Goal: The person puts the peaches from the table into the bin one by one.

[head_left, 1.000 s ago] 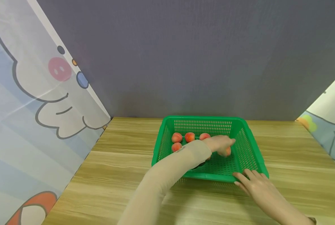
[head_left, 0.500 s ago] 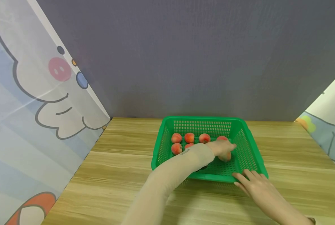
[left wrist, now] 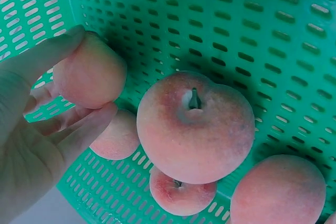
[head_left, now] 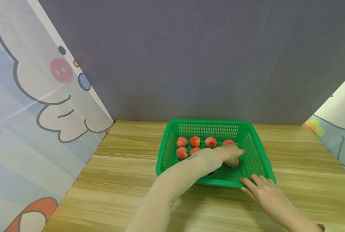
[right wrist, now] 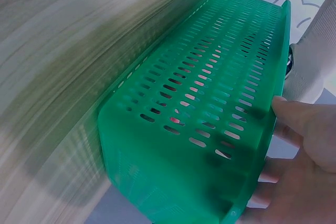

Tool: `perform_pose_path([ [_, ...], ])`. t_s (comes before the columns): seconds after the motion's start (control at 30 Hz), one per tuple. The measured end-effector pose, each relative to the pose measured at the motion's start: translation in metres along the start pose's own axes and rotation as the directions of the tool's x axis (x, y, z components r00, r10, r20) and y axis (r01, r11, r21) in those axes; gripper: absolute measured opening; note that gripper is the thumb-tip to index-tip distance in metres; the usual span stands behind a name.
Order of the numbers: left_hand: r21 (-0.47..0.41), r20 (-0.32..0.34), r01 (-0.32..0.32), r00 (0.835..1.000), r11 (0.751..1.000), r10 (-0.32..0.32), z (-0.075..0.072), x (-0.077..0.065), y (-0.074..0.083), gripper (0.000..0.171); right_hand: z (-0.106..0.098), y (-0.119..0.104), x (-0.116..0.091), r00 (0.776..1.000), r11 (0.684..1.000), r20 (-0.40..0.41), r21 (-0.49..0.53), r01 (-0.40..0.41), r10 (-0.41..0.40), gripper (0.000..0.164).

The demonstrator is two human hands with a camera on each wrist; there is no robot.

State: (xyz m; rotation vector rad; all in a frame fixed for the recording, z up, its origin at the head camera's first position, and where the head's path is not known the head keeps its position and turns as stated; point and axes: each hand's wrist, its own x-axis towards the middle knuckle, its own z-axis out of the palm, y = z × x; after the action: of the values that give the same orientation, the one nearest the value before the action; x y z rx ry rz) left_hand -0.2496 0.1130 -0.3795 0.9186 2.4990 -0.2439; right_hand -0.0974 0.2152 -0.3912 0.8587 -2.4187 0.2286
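Observation:
A green plastic basket (head_left: 218,183) with slotted walls holds several red-orange peaches. My left hand (head_left: 230,152) reaches into its right part. In the left wrist view, thumb and fingers hold a peach (left wrist: 92,74) from above and below, near the basket wall. Beside it are a large peach (left wrist: 197,135) with a short green stem, another peach (left wrist: 116,139) partly behind the fingers, and one at the lower right, a peach (left wrist: 278,192). My right hand (head_left: 266,195) grips the near right corner of the basket, its fingers over the rim (right wrist: 265,153). My left sleeve hides part of the basket floor.
Peaches stand in rows at the basket's left and back, among them a back-left peach (head_left: 182,141) and one below it, a peach (head_left: 182,153). The basket sits on a wood-grain table (head_left: 126,167). A grey panel (head_left: 207,61) rises behind, with printed cloth (head_left: 24,129) at the left.
My left hand has moved slightly nearer with the peach, uncovering a peach behind it, and is almost still over the last half second. The right hand stays on the rim.

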Motion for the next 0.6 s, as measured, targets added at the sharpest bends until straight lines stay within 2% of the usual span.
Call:
perform_pose_path([
  [0.13, 0.004, 0.002, -0.006, 1.000, 1.000, 0.006, 0.000, 0.000, -0.001, 0.071, -0.001, 0.000, 0.000, 1.000, 1.000, 0.013, 0.013, -0.009, 0.008, 0.045],
  [0.3, -0.038, -0.005, -0.015, 1.000, 0.999, 0.015, -0.005, -0.004, -0.007, 0.075, -0.001, 0.000, 0.001, 1.000, 1.000, 0.005, 0.000, 0.006, -0.006, 0.048],
  [0.47, 0.010, -0.039, -0.047, 0.998, 0.999, 0.047, -0.013, -0.012, -0.017, 0.067, -0.002, 0.003, 0.002, 1.000, 1.000, 0.020, 0.005, 0.012, -0.012, 0.046],
  [0.6, 0.025, -0.061, -0.063, 0.996, 0.998, 0.065, -0.022, -0.027, -0.026, 0.052, -0.003, 0.005, 0.003, 0.999, 1.000, 0.024, 0.012, 0.021, -0.022, 0.048],
])
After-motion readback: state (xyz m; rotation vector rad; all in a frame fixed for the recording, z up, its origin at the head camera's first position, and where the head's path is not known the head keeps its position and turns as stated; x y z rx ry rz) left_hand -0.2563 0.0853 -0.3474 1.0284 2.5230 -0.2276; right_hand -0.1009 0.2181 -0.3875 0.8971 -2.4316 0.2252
